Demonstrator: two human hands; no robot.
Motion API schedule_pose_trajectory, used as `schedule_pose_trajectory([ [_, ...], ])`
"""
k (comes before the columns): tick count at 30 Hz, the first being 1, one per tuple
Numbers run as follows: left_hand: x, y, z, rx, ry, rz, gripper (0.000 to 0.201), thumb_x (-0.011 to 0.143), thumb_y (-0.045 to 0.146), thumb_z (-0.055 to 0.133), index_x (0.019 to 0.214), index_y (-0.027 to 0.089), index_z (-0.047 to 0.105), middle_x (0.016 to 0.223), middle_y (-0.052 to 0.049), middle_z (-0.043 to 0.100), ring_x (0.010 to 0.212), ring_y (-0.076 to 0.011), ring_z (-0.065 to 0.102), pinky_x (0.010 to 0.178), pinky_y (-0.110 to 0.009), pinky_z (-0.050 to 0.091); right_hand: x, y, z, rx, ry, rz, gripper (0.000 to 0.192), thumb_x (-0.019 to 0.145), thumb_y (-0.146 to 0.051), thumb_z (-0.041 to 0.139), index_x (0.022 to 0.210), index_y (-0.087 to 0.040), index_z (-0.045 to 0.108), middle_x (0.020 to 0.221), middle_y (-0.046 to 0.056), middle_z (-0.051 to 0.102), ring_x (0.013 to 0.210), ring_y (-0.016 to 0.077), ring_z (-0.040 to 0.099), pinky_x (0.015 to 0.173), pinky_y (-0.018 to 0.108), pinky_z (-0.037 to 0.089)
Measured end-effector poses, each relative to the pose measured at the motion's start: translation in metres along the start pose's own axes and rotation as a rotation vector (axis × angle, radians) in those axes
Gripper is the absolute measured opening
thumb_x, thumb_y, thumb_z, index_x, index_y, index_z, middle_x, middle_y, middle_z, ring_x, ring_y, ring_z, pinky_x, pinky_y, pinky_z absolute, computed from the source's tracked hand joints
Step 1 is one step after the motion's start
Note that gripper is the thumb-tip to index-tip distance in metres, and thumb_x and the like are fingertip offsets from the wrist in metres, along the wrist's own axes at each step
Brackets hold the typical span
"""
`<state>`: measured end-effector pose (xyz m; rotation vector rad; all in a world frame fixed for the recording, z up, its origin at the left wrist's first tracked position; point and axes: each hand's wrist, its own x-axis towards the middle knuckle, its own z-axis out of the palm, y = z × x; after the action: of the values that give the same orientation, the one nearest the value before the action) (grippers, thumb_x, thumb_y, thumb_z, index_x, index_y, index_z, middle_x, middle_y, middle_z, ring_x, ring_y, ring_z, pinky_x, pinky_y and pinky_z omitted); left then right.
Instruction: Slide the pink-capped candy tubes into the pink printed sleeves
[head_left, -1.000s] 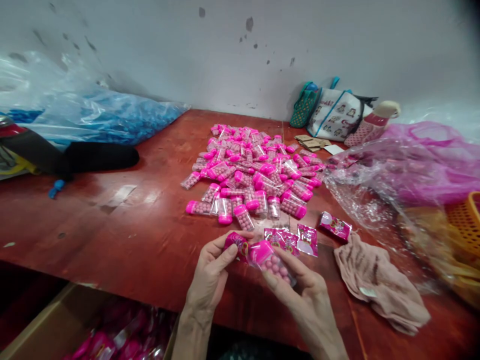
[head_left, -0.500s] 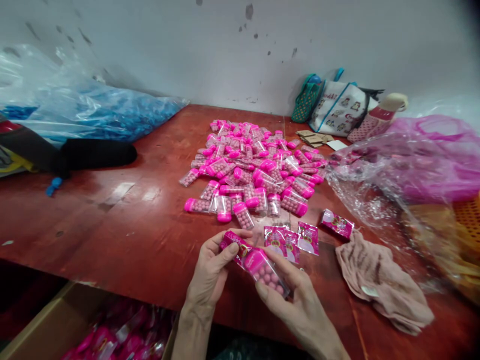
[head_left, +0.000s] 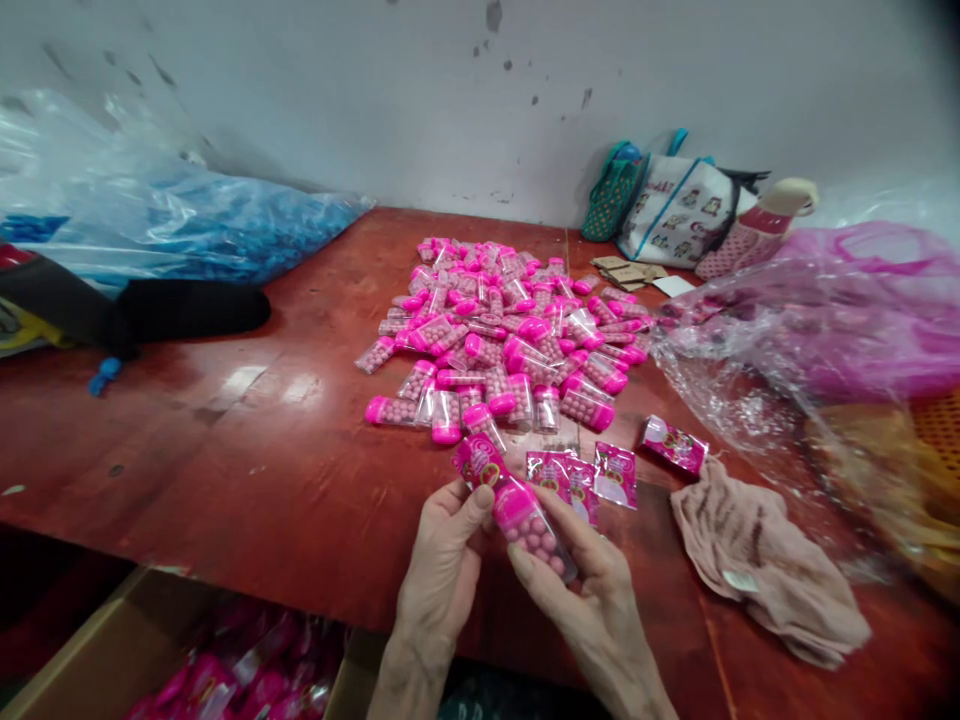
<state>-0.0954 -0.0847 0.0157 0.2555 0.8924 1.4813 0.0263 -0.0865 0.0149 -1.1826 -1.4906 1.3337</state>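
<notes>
My right hand [head_left: 592, 590] grips a clear candy tube [head_left: 536, 530] with a pink cap, full of pink balls. My left hand [head_left: 442, 560] pinches a pink printed sleeve [head_left: 480, 462] that sits against the tube's capped end. Both hands are close together over the near edge of the red wooden table [head_left: 247, 470]. Just beyond them lie loose pink sleeves [head_left: 581, 475] flat on the table, and one more sleeve [head_left: 675, 446] to the right. Further back spreads a big pile of candy tubes [head_left: 506, 335].
A beige cloth [head_left: 765, 560] lies right of my hands. Clear and pink plastic bags [head_left: 817, 340] and an orange basket fill the right side. A blue-filled bag [head_left: 187, 230] and a black object [head_left: 187, 308] are at left. A cardboard box [head_left: 135, 650] sits below the table edge. Tote bags [head_left: 675, 215] stand by the wall.
My hands have drawn together and shifted slightly right. The sleeve in my left hand has tipped up and now points away from me at the tube's cap.
</notes>
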Motion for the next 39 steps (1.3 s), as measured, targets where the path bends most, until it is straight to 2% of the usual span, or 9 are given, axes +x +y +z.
schedule_pose_trajectory([
  [5, -0.001, -0.003, 0.000, -0.019, 0.023, 0.003, 0.017, 0.067, 0.020, 0.071, 0.082, 0.012, 0.069, 0.072, -0.006, 0.071, 0.070, -0.0183, 0.065, 0.070, -0.029, 0.051, -0.001, 0.001, 0.005, -0.101, 0.051, -0.093, 0.039, 0.074, -0.025, 0.062, 0.112, -0.016, 0.057, 0.078, 0.003, 0.068, 0.062, 0.0151, 0.063, 0.060, 0.022, 0.052],
  [10, -0.001, -0.004, 0.000, -0.096, 0.025, -0.013, 0.018, 0.063, 0.020, 0.074, 0.079, 0.014, 0.069, 0.072, -0.004, 0.071, 0.073, -0.0183, 0.066, 0.075, -0.030, 0.050, -0.001, -0.001, 0.005, -0.181, -0.101, -0.044, 0.015, 0.082, -0.029, 0.052, 0.088, -0.016, 0.059, 0.061, -0.002, 0.055, 0.051, 0.0104, 0.050, 0.049, 0.019, 0.041],
  [13, -0.003, -0.006, 0.002, -0.148, 0.035, -0.051, 0.024, 0.060, 0.023, 0.076, 0.082, 0.015, 0.069, 0.077, -0.005, 0.071, 0.077, -0.0204, 0.066, 0.078, -0.032, 0.049, -0.002, -0.002, 0.005, -0.152, -0.149, -0.011, 0.015, 0.085, -0.031, 0.048, 0.083, -0.017, 0.055, 0.060, -0.003, 0.050, 0.051, 0.0093, 0.046, 0.049, 0.019, 0.037],
  [17, -0.006, -0.010, 0.003, -0.169, 0.085, -0.084, 0.029, 0.058, 0.031, 0.077, 0.081, 0.016, 0.069, 0.079, -0.006, 0.071, 0.076, -0.0220, 0.066, 0.076, -0.035, 0.050, -0.002, 0.001, 0.010, -0.060, -0.102, 0.005, 0.019, 0.083, -0.036, 0.049, 0.079, -0.017, 0.054, 0.058, -0.004, 0.047, 0.049, 0.0091, 0.041, 0.047, 0.019, 0.034],
  [23, -0.006, -0.013, 0.005, -0.070, 0.094, -0.039, 0.026, 0.063, 0.031, 0.074, 0.082, 0.013, 0.069, 0.075, -0.008, 0.071, 0.068, -0.0215, 0.066, 0.066, -0.034, 0.052, -0.004, 0.007, 0.014, -0.035, -0.047, 0.044, 0.023, 0.083, -0.039, 0.049, 0.082, -0.018, 0.056, 0.060, -0.002, 0.053, 0.051, 0.0113, 0.048, 0.050, 0.020, 0.040],
  [27, -0.007, -0.012, 0.004, -0.016, 0.029, 0.019, 0.021, 0.066, 0.026, 0.072, 0.082, 0.013, 0.071, 0.074, -0.008, 0.070, 0.064, -0.0180, 0.064, 0.060, -0.028, 0.051, -0.008, 0.010, 0.016, -0.036, 0.035, 0.089, 0.030, 0.079, -0.044, 0.054, 0.095, -0.020, 0.061, 0.070, 0.001, 0.061, 0.064, 0.0164, 0.057, 0.055, 0.022, 0.045],
  [33, -0.011, -0.011, 0.002, 0.055, -0.045, -0.009, 0.020, 0.062, 0.025, 0.075, 0.077, 0.014, 0.071, 0.072, -0.006, 0.069, 0.054, -0.0085, 0.056, 0.052, -0.017, 0.044, -0.007, 0.007, 0.024, 0.005, -0.106, 0.058, 0.025, 0.086, -0.037, 0.045, 0.095, -0.017, 0.059, 0.070, 0.001, 0.061, 0.061, 0.0138, 0.057, 0.055, 0.020, 0.044],
  [37, -0.008, -0.009, -0.003, 0.068, 0.003, 0.008, 0.016, 0.065, 0.029, 0.073, 0.073, 0.014, 0.069, 0.062, -0.003, 0.066, 0.053, -0.0081, 0.053, 0.054, -0.018, 0.043, -0.004, 0.000, 0.005, -0.169, -0.152, 0.023, 0.020, 0.087, -0.032, 0.046, 0.091, -0.018, 0.060, 0.079, 0.004, 0.063, 0.070, 0.0168, 0.058, 0.063, 0.024, 0.045],
  [39, -0.006, -0.008, -0.007, 0.153, 0.032, 0.030, 0.015, 0.068, 0.028, 0.071, 0.072, 0.014, 0.068, 0.058, -0.002, 0.064, 0.051, -0.0078, 0.052, 0.053, -0.017, 0.042, -0.003, -0.002, -0.009, -0.245, -0.021, -0.007, 0.021, 0.087, -0.032, 0.046, 0.091, -0.019, 0.061, 0.080, 0.004, 0.063, 0.071, 0.0173, 0.058, 0.067, 0.026, 0.045],
])
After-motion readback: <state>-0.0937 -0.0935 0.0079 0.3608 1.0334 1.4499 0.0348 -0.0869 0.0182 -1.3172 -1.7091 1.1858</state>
